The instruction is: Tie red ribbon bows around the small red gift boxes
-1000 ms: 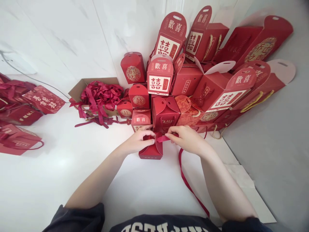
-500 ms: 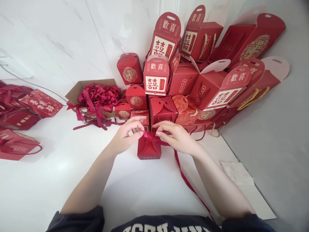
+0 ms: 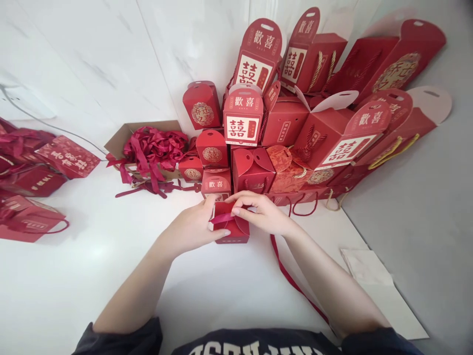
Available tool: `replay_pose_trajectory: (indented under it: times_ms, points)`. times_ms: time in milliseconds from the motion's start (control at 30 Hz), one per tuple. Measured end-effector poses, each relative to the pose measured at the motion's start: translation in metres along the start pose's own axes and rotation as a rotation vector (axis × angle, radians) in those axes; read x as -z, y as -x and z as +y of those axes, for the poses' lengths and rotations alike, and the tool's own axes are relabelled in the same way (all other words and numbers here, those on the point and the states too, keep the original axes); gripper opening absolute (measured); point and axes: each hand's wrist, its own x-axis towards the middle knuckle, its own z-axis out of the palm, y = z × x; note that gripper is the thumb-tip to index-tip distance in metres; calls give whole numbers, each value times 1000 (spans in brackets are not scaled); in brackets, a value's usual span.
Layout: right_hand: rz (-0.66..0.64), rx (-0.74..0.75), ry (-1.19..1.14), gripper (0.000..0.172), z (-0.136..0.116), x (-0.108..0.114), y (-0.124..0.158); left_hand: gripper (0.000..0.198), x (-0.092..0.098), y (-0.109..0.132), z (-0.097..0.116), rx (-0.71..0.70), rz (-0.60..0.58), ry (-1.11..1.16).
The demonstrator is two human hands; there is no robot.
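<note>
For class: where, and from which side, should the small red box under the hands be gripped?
Probably by its two side walls, low down, coming from the near side. The small red box sits flat on the table, with other boxes close behind. Its folded top and ribbon lie under the left hand and right hand, so gripping there would crowd them.

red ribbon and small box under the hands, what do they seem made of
The ribbon looks like satiny fabric: it bends softly and has a slight sheen, though no weave shows. The red box looks like matte card, with crisp creased folds.
</note>
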Motion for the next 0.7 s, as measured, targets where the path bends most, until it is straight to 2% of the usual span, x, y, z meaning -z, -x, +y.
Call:
replay_pose_trajectory:
  times_ms: [100,233,467,700]
  points:
    - [-43,22,108,15,2,-3,0,52,5,0,-3,-10,-30,113]
    - [-41,37,129,16,3,-5,0,47,15,-2,-10,16,-72,226]
    - [-100,13,129,21,-1,-12,-1,50,22,-9,-24,-13,-110,342]
    - [-6,-252,-7,33,1,-18,-3,44,21,-10,-26,-24,-132,399]
